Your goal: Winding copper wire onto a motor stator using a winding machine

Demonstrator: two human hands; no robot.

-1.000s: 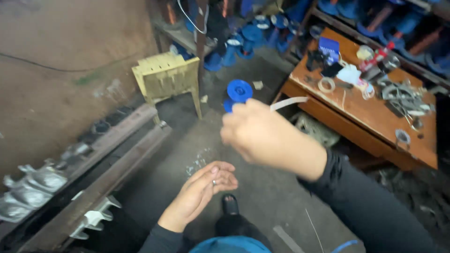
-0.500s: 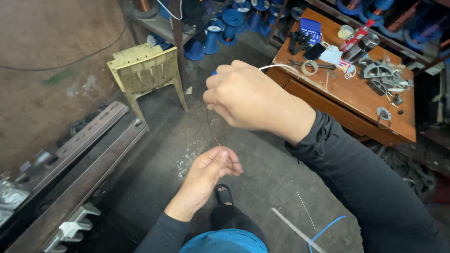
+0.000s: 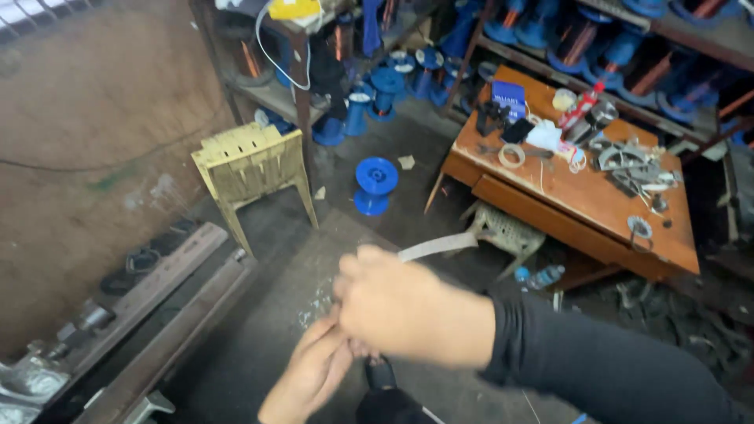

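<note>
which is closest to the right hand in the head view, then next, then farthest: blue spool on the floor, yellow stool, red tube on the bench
1. Blue spool on the floor, just beyond the right hand.
2. Yellow stool, up and left.
3. Red tube, far right, on the wooden bench.

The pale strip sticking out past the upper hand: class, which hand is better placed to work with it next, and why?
Probably the right hand. The strip juts from its far side, apparently in its grip. The left hand sits below it, fingers tucked under the right hand, apart from the strip. What the left fingers pinch is hidden.
</note>
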